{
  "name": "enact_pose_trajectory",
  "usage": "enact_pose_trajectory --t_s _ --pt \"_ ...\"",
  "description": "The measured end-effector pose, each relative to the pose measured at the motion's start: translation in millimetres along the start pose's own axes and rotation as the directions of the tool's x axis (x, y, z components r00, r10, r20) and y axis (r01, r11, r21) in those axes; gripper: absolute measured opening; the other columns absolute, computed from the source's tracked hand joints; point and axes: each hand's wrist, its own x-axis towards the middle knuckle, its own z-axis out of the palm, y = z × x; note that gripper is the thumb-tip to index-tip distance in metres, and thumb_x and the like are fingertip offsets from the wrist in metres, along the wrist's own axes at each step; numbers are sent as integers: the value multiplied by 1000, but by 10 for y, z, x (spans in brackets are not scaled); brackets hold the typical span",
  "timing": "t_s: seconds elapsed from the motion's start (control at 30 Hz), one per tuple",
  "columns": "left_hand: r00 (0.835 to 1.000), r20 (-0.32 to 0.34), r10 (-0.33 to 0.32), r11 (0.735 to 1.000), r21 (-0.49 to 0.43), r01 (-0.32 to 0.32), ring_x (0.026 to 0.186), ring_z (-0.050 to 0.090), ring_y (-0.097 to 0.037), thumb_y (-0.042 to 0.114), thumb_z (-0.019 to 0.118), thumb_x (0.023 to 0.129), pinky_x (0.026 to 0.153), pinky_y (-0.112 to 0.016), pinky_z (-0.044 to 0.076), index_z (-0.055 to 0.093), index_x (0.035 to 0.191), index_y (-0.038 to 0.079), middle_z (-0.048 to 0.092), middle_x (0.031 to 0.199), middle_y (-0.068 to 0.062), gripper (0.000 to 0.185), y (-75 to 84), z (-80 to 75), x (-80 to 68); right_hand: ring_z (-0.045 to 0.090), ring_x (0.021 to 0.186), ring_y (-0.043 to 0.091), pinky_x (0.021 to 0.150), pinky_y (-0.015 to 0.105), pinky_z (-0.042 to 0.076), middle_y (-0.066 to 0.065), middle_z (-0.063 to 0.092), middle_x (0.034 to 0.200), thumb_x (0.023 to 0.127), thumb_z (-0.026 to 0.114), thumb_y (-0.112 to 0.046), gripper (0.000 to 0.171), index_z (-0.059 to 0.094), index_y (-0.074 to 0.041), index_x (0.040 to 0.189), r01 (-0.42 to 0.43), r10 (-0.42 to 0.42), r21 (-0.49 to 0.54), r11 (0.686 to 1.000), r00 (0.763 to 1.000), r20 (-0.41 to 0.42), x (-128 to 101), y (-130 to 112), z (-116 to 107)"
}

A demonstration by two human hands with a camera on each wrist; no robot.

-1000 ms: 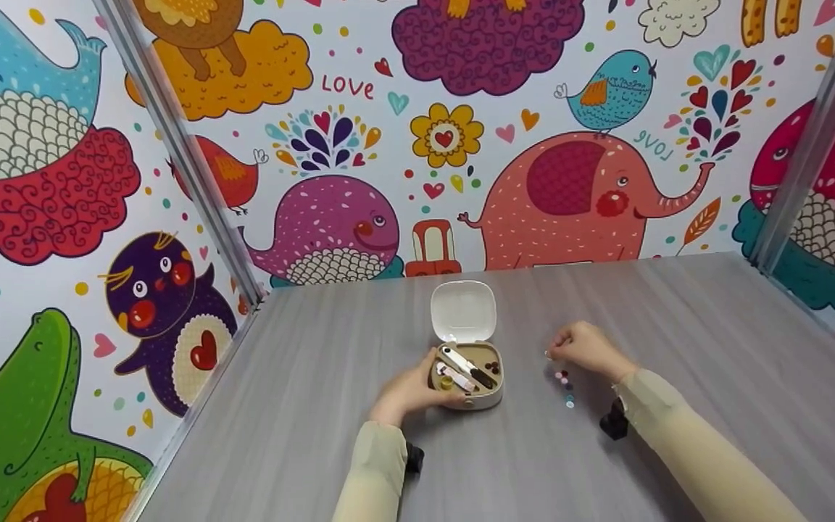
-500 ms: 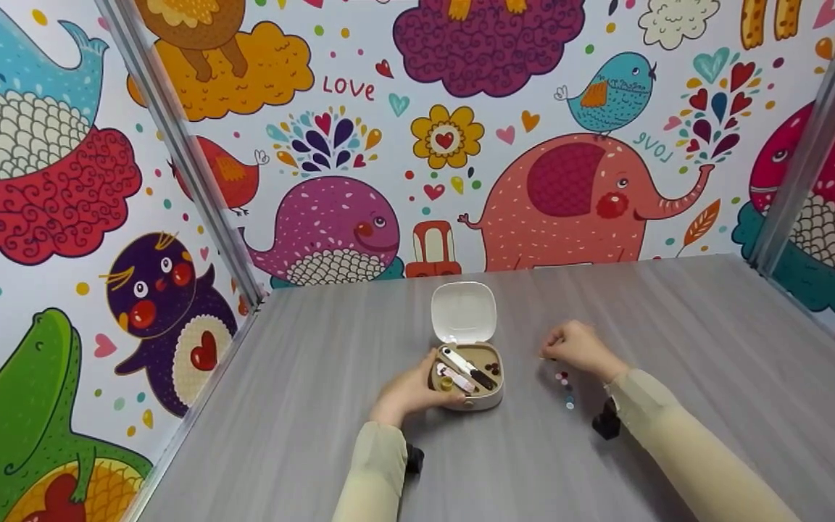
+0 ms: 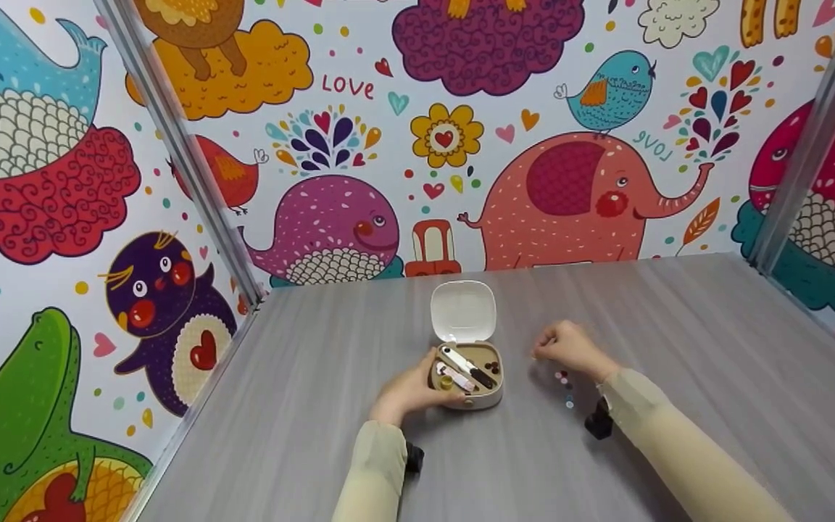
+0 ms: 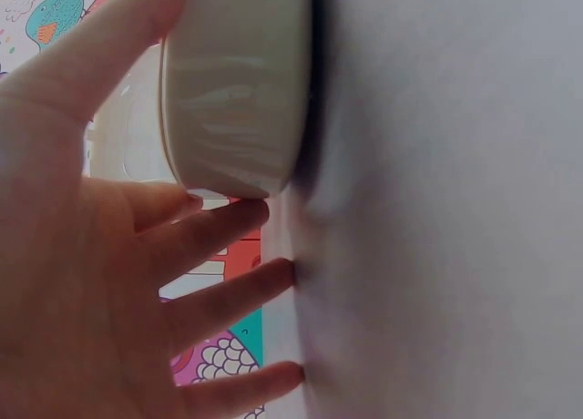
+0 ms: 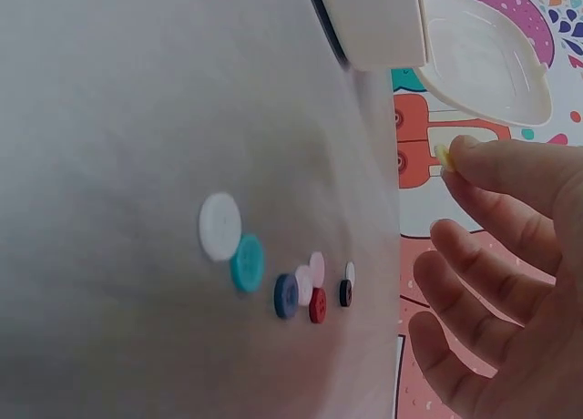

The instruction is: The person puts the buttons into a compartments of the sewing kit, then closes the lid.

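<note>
While the left hand (image 3: 409,391) steadies the sewing box (image 3: 470,377), the right hand (image 3: 570,346), pinching a yellow button (image 5: 444,157), should release it low over the tray.

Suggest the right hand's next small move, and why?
Probably carry it left over the open box and drop the button. The right hand pinches a small yellow button above the table, the left hand steadies the box, and buttons already lie in one compartment. More buttons wait on the table.

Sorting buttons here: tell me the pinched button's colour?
Pale yellow button, clearest in the right wrist view.
</note>
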Motion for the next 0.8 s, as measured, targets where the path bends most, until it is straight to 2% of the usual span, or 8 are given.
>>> enact_pose_trajectory --t_s 0.17,0.3,0.5,0.8 --pt "1000 -3 14 999 39 -14 139 59 -55 37 92 86 116 -64 48 32 169 -6 51 160 -36 111 4 -10 9 52 62 7 58 22 42 -3 71 71 80 75 -4 10 78 4 77 31 -32 -29 999 999 -26 30 2 43" --pt "1000 1 3 999 47 -3 138 59 -55 39 92 85 115 -65 48 32 170 -5 52 159 -36 112 10 -17 13 52 62 7 60 23 43 -4 69 70 80 77 -5 10 78 3 77 22 -23 -37 999 999 -36 53 -20 67" --pt "1000 0 -5 999 33 5 139 58 -55 40 92 85 116 -65 47 31 170 -4 52 158 -37 114 3 -22 10 52 63 7 60 25 43 -3 71 73 83 80 -6 10 80 4 80 21 -21 -18 1000 999 -30 70 -71 106" --pt "1000 6 15 1000 -17 -15 142 55 -56 36 93 85 118 -66 45 29 170 -7 48 162 -36 114 -3 -10 -8 59 69 8 62 22 49 9 78 82 85 80 -2 8 80 6 86 27 -27 30 999 1000 -12 104 -133 154"
